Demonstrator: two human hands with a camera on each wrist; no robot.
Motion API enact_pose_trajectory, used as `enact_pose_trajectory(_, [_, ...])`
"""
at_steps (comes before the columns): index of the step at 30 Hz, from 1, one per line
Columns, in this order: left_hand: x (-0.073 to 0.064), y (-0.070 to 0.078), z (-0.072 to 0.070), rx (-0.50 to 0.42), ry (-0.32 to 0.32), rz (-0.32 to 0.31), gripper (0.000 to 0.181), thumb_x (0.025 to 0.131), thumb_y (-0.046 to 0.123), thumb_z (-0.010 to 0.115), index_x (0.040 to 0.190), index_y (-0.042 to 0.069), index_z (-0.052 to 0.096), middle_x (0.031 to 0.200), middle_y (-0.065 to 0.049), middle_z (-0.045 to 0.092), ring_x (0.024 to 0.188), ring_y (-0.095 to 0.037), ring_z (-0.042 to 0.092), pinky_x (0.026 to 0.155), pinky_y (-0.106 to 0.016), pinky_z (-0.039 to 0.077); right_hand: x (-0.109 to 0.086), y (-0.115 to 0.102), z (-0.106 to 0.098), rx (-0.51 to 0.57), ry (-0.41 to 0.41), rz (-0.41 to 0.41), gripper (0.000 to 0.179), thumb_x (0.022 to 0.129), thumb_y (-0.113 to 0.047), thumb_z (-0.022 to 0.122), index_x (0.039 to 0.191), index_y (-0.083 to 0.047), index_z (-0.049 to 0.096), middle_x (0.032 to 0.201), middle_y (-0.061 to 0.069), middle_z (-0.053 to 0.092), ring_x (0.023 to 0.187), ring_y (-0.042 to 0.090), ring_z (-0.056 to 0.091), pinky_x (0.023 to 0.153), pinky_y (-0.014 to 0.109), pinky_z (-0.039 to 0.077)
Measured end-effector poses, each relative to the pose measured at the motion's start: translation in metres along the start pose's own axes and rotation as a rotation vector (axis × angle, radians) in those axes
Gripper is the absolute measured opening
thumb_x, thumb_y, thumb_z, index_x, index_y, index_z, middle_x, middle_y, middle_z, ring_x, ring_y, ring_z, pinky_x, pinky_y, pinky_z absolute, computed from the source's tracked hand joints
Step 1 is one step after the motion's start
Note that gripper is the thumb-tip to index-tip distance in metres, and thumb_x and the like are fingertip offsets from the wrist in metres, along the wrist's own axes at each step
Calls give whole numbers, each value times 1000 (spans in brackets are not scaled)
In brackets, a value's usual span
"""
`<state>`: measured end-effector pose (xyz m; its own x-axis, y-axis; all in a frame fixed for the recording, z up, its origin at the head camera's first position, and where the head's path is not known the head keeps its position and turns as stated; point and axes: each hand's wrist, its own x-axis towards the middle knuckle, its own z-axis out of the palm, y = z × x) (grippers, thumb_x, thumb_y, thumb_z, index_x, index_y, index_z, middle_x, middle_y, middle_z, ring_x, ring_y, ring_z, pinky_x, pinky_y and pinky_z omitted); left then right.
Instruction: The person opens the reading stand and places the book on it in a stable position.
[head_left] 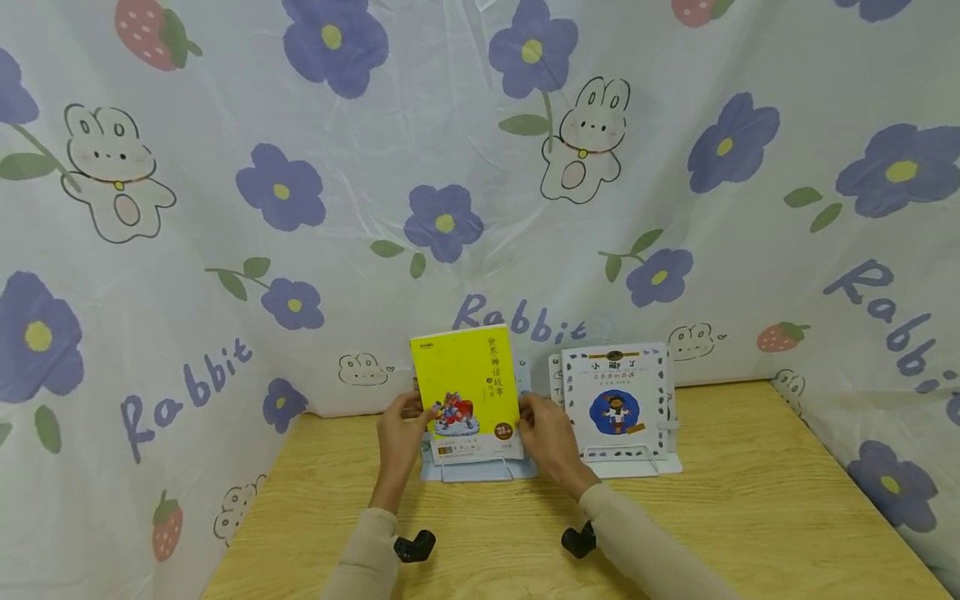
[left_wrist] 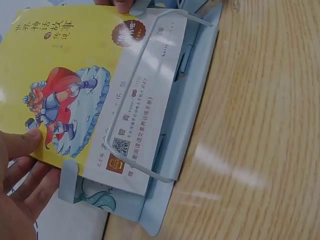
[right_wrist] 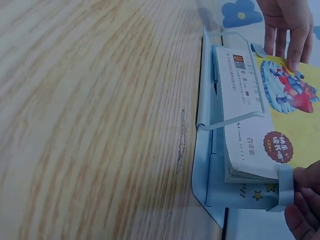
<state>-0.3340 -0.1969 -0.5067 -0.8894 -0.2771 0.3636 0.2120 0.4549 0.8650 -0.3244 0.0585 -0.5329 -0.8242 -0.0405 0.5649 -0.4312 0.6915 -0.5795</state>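
Note:
A yellow paperback book (head_left: 453,367) with a caped cartoon figure leans on a light blue book stand (left_wrist: 192,110). Its white lower cover sits behind the stand's wire page holder (right_wrist: 235,121). My left hand (head_left: 401,437) grips the book's left edge, thumb on the front cover and other fingers behind it. At the opposite edge, my right hand (head_left: 551,435) holds the book beside a side clip (right_wrist: 286,186) of the stand. Part of the right hand lies outside the right wrist view.
To the right stands a white picture book (head_left: 615,375) on a white book stand (head_left: 671,467). Both stands are on a wooden table (head_left: 487,525). A curtain (head_left: 360,208) printed with rabbits and purple flowers hangs behind and at the sides.

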Motion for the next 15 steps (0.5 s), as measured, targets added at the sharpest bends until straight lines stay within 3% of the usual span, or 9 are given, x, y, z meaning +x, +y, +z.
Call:
enact_pose_trajectory(7, [-4, -2, 2, 38, 18, 77, 34, 90, 6, 86, 122, 1, 78, 106, -16, 77, 98, -32, 74, 87, -28, 56, -2, 0, 0, -2, 22, 11, 9, 99, -13, 77, 101, -6, 73, 88, 5, 72, 78, 15, 66, 68, 27, 57])
enact_pose_trajectory(12, [-3, -5, 4, 15, 33, 69, 29, 90, 3, 85, 118, -1, 77, 101, -19, 78, 92, -31, 74, 73, -14, 54, -2, -1, -1, -10, 21, 15, 9, 100, -14, 77, 102, -7, 73, 88, 4, 71, 79, 15, 65, 68, 27, 57])
enact_pose_trajectory(15, [-4, -6, 4, 17, 26, 40, 25, 91, 4, 83, 115, -1, 76, 101, -19, 77, 92, -30, 73, 69, -13, 52, -2, -2, -1, -14, 28, 21, 9, 99, -15, 78, 102, -8, 73, 89, 3, 71, 80, 15, 65, 69, 29, 57])
